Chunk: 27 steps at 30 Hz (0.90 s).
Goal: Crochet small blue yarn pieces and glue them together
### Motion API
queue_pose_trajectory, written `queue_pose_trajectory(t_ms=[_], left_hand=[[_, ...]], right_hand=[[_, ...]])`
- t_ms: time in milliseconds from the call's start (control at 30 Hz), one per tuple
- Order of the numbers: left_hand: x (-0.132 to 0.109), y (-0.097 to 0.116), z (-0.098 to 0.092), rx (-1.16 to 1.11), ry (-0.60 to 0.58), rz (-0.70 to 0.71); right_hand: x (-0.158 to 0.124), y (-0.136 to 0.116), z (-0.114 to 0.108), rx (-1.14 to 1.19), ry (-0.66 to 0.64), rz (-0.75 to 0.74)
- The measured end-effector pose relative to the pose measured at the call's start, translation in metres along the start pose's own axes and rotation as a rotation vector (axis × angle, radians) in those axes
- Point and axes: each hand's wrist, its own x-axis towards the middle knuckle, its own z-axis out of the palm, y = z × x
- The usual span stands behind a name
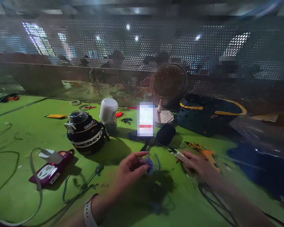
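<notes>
My left hand (130,168) pinches a small blue knitted piece (150,165) between thumb and fingers, with blue yarn (158,159) trailing from it over the green table (26,189). A white band sits on that wrist. My right hand (196,164) is closed round a thin light-coloured tool (177,153), its tip pointing left toward the blue piece; motion blur hides what the tool is. A yellow glue gun (207,154) lies just beyond the right hand.
A black jug (84,132), a white cup (108,111), a phone on a stand (146,119), a small fan (168,83) and a purple power strip (50,168) stand around. Cables (4,151) cross the left side. A perforated metal screen (61,56) closes the far edge.
</notes>
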Motion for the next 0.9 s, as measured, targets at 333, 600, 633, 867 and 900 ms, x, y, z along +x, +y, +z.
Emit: queue_pose_trajectory(t_ms=[333, 600, 633, 867, 900], left_hand=[[-0.001, 0.000, 0.001, 0.044, -0.014, -0.044], [-0.006, 0.004, 0.003, 0.108, -0.122, -0.088], [-0.006, 0.004, 0.003, 0.118, -0.128, -0.084], [-0.005, 0.004, 0.002, 0.199, -0.157, -0.014], [-0.005, 0.003, 0.002, 0.215, -0.162, 0.006]], right_hand=[[-0.022, -0.013, 0.006, -0.228, 0.255, -0.178], [-0.025, -0.019, 0.023, -0.327, 0.319, -0.543], [-0.026, -0.020, 0.025, -0.336, 0.312, -0.544], [-0.028, -0.027, 0.025, -0.320, 0.252, -0.509], [-0.028, -0.027, 0.025, -0.321, 0.248, -0.508]])
